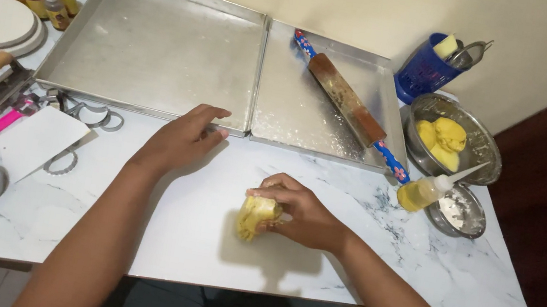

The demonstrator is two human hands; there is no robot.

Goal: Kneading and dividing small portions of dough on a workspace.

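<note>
Where the right hand curls its fingers around it, a lump of yellow dough sits low over the middle of the marble-patterned table, rough and creased on its surface. The left hand lies open and flat, holding nothing, its fingertips at the edge of a metal baking tray. A second tray carries a rolling pin. More yellow dough fills a steel bowl beside a plain beige wall.
</note>
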